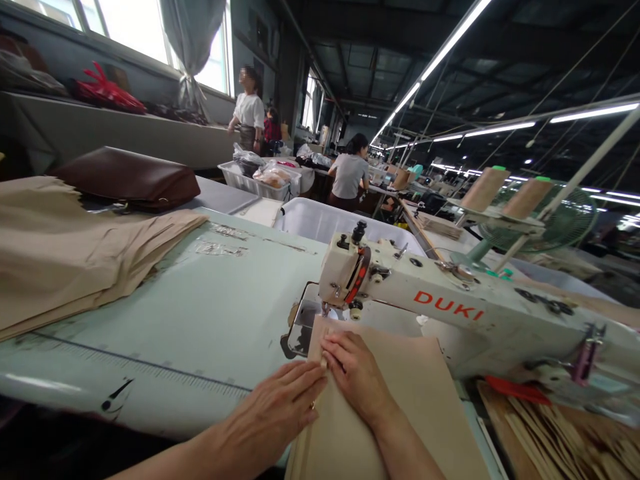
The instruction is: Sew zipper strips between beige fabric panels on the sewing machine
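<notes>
A beige fabric panel [410, 387] lies on the sewing machine's bed, its far left corner under the presser foot [326, 309]. My right hand [357, 377] rests on the panel just in front of the foot, fingers bent and pressed on the folded strip along its left edge. From the left, my left hand [280, 400] reaches that same edge, its fingers straight and flat, the fingertips close to those of my right hand. Its thumb sits lower and apart. The white sewing machine [400, 287] with red lettering stands directly beyond both hands.
Beige panels [75, 247] are stacked on the left, beside a dark brown leather bag [125, 177]. Behind the machine stand a white bin [320, 217] and thread cones [485, 190]. Beige strips [560, 440] lie at lower right. Several people are in the background.
</notes>
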